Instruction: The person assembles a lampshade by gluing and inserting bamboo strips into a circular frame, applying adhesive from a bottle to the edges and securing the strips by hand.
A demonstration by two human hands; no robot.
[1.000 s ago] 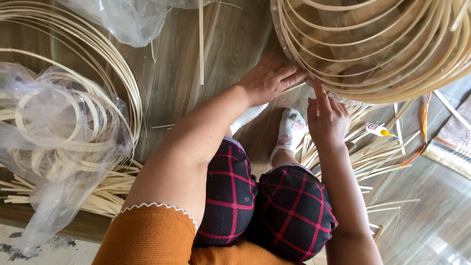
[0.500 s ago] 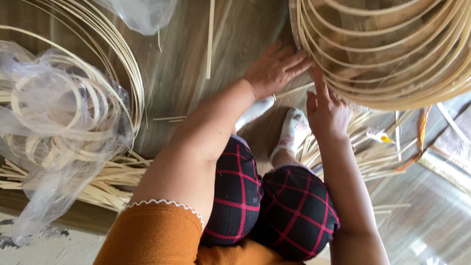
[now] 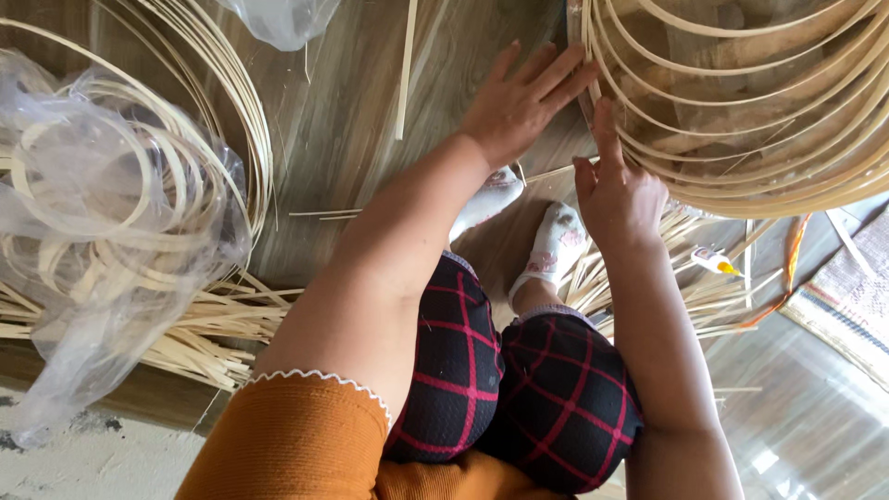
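A conical frame of pale bamboo hoops fills the upper right. My left hand lies flat with fingers spread, its fingertips touching the frame's lower left rim. My right hand is just below that rim, index finger pointing up against the hoops, the other fingers curled. Neither hand holds a loose object. My knees in dark red-checked trousers and my feet in white socks are below the hands.
Large bamboo hoops lie on the wooden floor at upper left. A clear plastic bag holding coiled bamboo strips sits at left, over a bundle of split strips. More strips and a small glue tube lie at right, near a woven mat.
Both hands have stayed at the frame's rim. My left hand's fingers have spread flatter against the hoops, and the view has shifted slightly.
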